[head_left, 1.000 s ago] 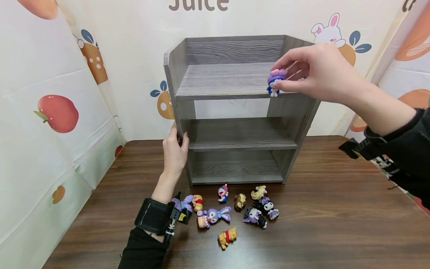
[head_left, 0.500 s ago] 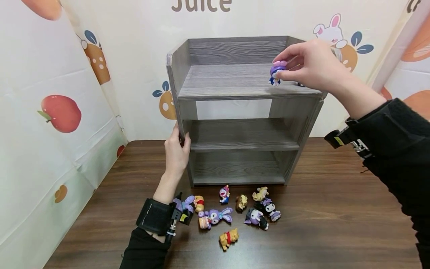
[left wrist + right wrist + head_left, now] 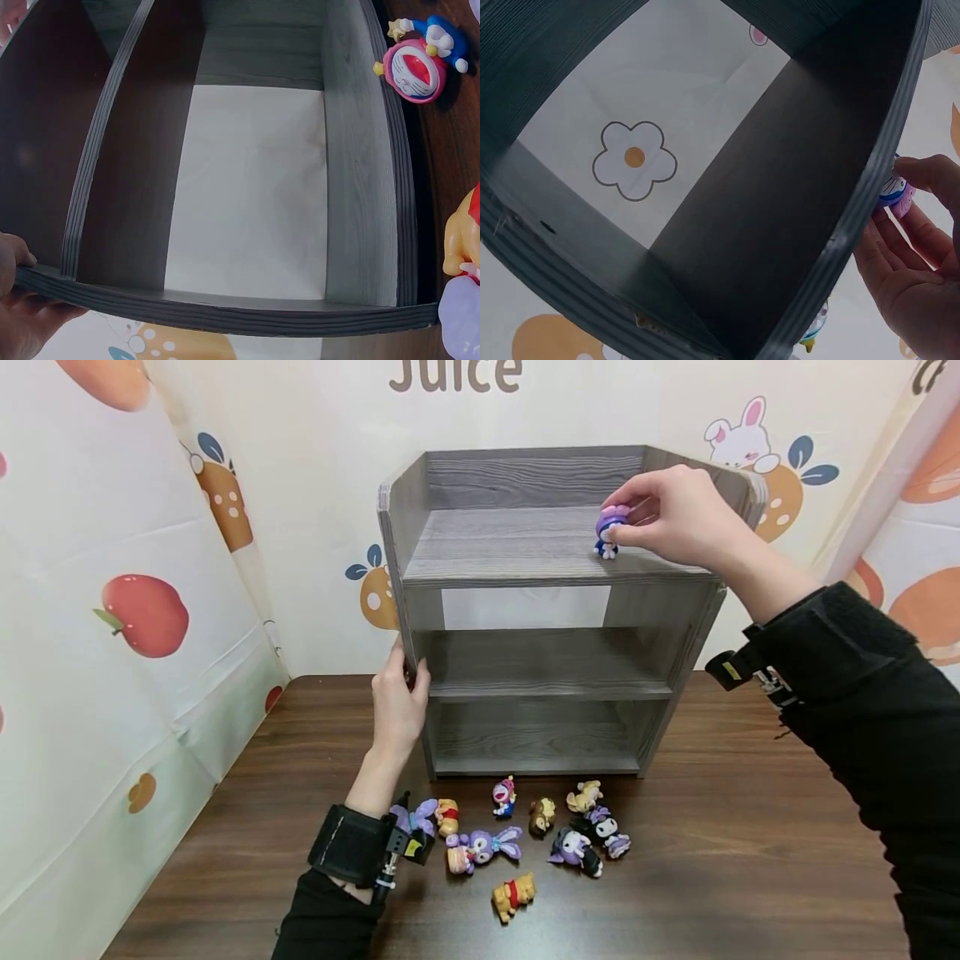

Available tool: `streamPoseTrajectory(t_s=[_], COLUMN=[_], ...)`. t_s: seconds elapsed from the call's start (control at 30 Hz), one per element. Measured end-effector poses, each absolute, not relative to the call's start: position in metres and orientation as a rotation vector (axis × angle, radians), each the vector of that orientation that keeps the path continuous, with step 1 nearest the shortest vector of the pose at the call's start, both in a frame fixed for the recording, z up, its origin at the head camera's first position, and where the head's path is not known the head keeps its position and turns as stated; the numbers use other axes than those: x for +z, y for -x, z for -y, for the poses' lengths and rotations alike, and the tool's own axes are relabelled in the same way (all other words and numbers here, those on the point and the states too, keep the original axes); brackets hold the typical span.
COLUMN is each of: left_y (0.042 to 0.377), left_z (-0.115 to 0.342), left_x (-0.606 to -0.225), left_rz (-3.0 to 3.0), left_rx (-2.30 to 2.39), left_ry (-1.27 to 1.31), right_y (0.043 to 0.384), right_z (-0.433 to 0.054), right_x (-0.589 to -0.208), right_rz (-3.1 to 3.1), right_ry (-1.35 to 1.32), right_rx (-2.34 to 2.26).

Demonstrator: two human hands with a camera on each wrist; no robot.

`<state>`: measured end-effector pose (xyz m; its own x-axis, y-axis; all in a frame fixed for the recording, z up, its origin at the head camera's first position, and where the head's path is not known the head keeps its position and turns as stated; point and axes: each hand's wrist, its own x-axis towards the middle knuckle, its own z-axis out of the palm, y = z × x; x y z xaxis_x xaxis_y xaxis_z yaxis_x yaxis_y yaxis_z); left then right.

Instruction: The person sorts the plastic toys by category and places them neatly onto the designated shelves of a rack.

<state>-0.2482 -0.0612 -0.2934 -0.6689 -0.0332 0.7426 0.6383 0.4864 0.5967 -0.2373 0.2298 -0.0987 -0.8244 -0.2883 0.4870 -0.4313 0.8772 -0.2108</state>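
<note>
My right hand (image 3: 682, 518) pinches a small blue figurine with a purple hat (image 3: 609, 535) between thumb and fingers. The figurine is upright over the top board of a grey wooden shelf unit (image 3: 547, 660), right of its middle. Whether its feet touch the board I cannot tell. In the right wrist view, the figurine (image 3: 894, 189) shows partly behind the board's edge, beside the fingers. Lower down, my left hand (image 3: 400, 706) grips the unit's left side panel by its front edge; the left wrist view shows its fingers (image 3: 45, 319) around that panel.
Several figurines lie on the brown table before the unit, among them a yellow bear (image 3: 513, 896), a purple rabbit (image 3: 487, 845) and a pink-hooded figure (image 3: 504, 797). Another small figure (image 3: 815, 326) peeks past the board in the right wrist view. A printed cloth (image 3: 315, 510) hangs behind.
My right hand has brought the figurine from in front of the top board's edge back over the board, then slightly left and down. My left hand has kept its grip on the panel.
</note>
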Motion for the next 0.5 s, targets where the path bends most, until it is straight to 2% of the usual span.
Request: streamPoseTrajectory(t_s=[0.5], left_y=[0.250], left_z=[0.061], left_x=[-0.294], left_rz=[2.014], left_rx=[-1.190], left_ry=[0.500], right_y=[0.251], right_z=[-0.228], right_x=[-0.100], right_rz=[2.615], right_ry=[-0.465], right_rx=[0.493])
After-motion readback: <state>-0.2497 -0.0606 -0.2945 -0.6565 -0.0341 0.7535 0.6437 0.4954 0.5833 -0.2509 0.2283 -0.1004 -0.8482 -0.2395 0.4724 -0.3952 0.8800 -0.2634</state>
